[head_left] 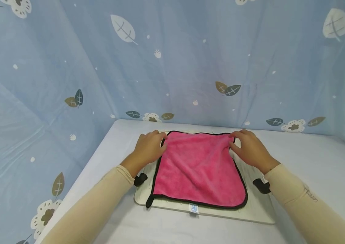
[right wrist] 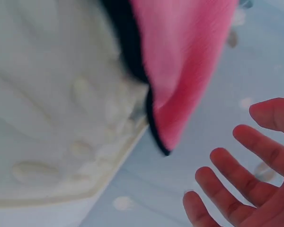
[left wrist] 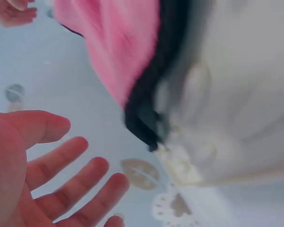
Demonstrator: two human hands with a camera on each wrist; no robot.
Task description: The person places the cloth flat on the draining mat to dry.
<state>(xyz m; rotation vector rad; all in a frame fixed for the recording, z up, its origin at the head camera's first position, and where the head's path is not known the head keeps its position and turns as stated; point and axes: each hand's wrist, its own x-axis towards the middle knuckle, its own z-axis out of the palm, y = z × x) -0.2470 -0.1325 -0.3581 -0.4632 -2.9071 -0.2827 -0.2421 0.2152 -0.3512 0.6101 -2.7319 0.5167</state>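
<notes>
A pink cloth (head_left: 198, 166) with black edging lies spread, with soft creases, over a cream mat (head_left: 257, 203) with raised shapes. My left hand (head_left: 149, 147) is at the cloth's far left corner, thumb and fingers parted. At the far right corner, my right hand (head_left: 250, 147) also has its thumb apart from the fingers. Both wrist views show straight, spread fingers, with the nearby cloth corner hanging free of them. A black loop (head_left: 149, 201) sticks out at the near left corner, and a white label (head_left: 193, 208) at the near edge.
The mat sits on a white-covered table (head_left: 312, 162). Behind and to the left hangs a blue curtain (head_left: 184, 61) with leaf and flower prints. Small black pieces (head_left: 261, 186) jut out beside the wrists, below the cream sleeves (head_left: 309, 200).
</notes>
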